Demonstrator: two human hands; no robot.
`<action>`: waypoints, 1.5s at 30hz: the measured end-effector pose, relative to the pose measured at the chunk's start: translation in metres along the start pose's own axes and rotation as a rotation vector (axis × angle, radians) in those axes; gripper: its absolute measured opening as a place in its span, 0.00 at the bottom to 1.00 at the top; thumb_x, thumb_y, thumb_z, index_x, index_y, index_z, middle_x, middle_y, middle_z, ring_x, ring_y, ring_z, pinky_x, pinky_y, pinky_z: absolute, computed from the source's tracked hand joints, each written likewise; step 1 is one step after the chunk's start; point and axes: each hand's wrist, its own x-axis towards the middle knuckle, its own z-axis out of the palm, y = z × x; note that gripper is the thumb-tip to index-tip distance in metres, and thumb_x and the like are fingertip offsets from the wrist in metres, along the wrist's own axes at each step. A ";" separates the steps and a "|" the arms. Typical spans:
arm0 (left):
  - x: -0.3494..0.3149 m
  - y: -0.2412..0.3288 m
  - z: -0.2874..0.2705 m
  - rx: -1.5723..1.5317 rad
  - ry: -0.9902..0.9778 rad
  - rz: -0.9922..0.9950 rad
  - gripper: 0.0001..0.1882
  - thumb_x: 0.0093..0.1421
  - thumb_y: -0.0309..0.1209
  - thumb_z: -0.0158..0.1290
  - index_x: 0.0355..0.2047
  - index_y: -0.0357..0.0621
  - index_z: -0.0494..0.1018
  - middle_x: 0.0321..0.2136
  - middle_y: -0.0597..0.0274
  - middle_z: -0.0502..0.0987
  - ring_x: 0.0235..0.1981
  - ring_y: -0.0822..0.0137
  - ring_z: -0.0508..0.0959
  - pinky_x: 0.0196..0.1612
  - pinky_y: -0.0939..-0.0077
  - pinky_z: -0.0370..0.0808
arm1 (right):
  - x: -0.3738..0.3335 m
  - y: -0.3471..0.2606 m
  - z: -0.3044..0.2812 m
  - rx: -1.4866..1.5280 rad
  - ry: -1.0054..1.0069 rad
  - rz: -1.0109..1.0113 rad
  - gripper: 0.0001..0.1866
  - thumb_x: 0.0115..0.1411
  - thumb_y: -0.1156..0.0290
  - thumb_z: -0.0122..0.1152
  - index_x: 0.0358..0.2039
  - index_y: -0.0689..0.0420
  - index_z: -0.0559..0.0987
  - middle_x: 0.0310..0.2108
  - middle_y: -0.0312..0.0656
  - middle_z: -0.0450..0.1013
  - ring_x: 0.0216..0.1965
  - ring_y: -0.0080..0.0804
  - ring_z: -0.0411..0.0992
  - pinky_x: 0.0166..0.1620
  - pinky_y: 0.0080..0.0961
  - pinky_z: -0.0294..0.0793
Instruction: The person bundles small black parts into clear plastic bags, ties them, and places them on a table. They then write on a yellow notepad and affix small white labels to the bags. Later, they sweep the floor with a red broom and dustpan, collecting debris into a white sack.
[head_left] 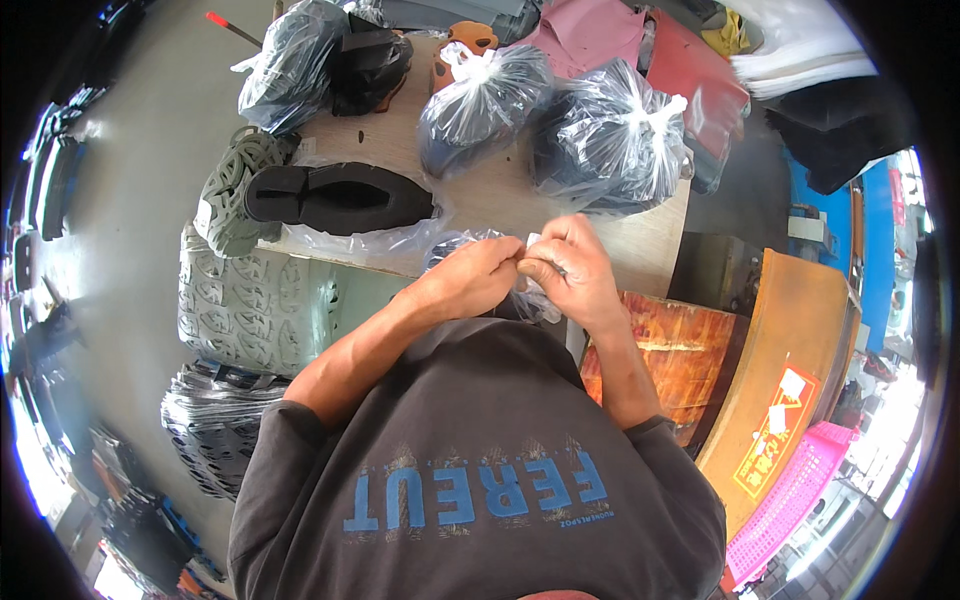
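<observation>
At the near edge of the table, my left hand point(468, 278) and my right hand point(578, 268) meet with fingers pinched together. Both grip the bunched top of a clear plastic bag point(541, 302); its dark contents are mostly hidden beneath my hands. To the left, a black shoe-sole-shaped piece point(368, 199) with a hollow in its middle lies on clear plastic film point(365, 243). Farther back sit two knotted clear bags with dark contents, one in the middle point(482, 112) and a larger one point(612, 135) on the right.
The wooden table point(345, 137) also bears another filled bag point(293, 68) at the far left. Grey-green cut-out pieces point(240, 190) hang at its left side above stacked sheets point(255, 305). Right of me stand a brown wooden piece point(775, 350) and a pink basket point(795, 495).
</observation>
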 end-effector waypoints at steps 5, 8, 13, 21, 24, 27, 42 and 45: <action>0.006 0.001 -0.006 0.079 -0.137 -0.091 0.16 0.61 0.32 0.50 0.42 0.31 0.76 0.37 0.36 0.82 0.44 0.37 0.80 0.49 0.50 0.75 | -0.009 0.010 0.015 0.371 -0.063 0.554 0.12 0.68 0.65 0.66 0.36 0.62 0.79 0.30 0.39 0.76 0.30 0.21 0.71 0.36 0.25 0.74; 0.004 -0.004 0.012 0.453 0.165 0.053 0.14 0.57 0.33 0.55 0.35 0.30 0.75 0.28 0.39 0.81 0.35 0.38 0.81 0.43 0.48 0.77 | -0.014 0.019 0.019 0.314 -0.113 0.648 0.14 0.70 0.62 0.63 0.39 0.63 0.79 0.29 0.36 0.76 0.30 0.19 0.70 0.34 0.23 0.73; 0.004 -0.023 0.039 0.599 0.404 0.265 0.09 0.57 0.30 0.58 0.26 0.38 0.72 0.22 0.46 0.79 0.26 0.46 0.80 0.32 0.52 0.77 | -0.011 0.040 0.018 0.944 -0.086 1.087 0.16 0.71 0.59 0.59 0.43 0.62 0.81 0.30 0.33 0.75 0.30 0.17 0.69 0.33 0.22 0.71; 0.012 -0.017 0.013 -1.045 -0.166 -0.222 0.21 0.72 0.41 0.47 0.25 0.41 0.74 0.28 0.61 0.78 0.28 0.67 0.74 0.34 0.73 0.71 | -0.039 0.037 0.014 0.244 0.263 0.728 0.16 0.71 0.61 0.57 0.42 0.63 0.82 0.33 0.36 0.78 0.35 0.22 0.73 0.40 0.24 0.74; -0.007 0.004 0.003 -0.680 -0.361 -0.175 0.20 0.72 0.43 0.50 0.33 0.39 0.78 0.34 0.61 0.80 0.33 0.68 0.75 0.38 0.75 0.72 | -0.100 0.022 -0.023 0.427 0.100 1.200 0.20 0.73 0.57 0.56 0.36 0.63 0.82 0.29 0.39 0.79 0.26 0.18 0.73 0.30 0.22 0.73; -0.027 0.031 0.023 -0.136 -0.420 -0.121 0.17 0.64 0.41 0.60 0.36 0.37 0.78 0.31 0.56 0.79 0.32 0.65 0.77 0.38 0.68 0.74 | -0.161 0.011 0.003 0.769 -0.101 1.501 0.35 0.70 0.37 0.52 0.51 0.62 0.78 0.40 0.46 0.81 0.38 0.27 0.78 0.40 0.27 0.78; -0.020 0.109 0.106 -0.105 -0.337 0.446 0.21 0.58 0.37 0.61 0.39 0.28 0.69 0.38 0.39 0.73 0.43 0.40 0.75 0.48 0.51 0.72 | -0.183 0.062 0.000 0.676 0.299 1.217 0.37 0.68 0.40 0.57 0.57 0.65 0.75 0.49 0.48 0.79 0.46 0.31 0.76 0.50 0.31 0.76; -0.012 0.109 0.117 -0.190 -0.325 0.494 0.21 0.58 0.36 0.61 0.39 0.28 0.69 0.38 0.39 0.73 0.43 0.40 0.75 0.49 0.51 0.72 | -0.177 0.084 -0.013 0.468 0.330 1.183 0.36 0.69 0.42 0.58 0.58 0.65 0.74 0.49 0.48 0.79 0.46 0.31 0.76 0.50 0.30 0.76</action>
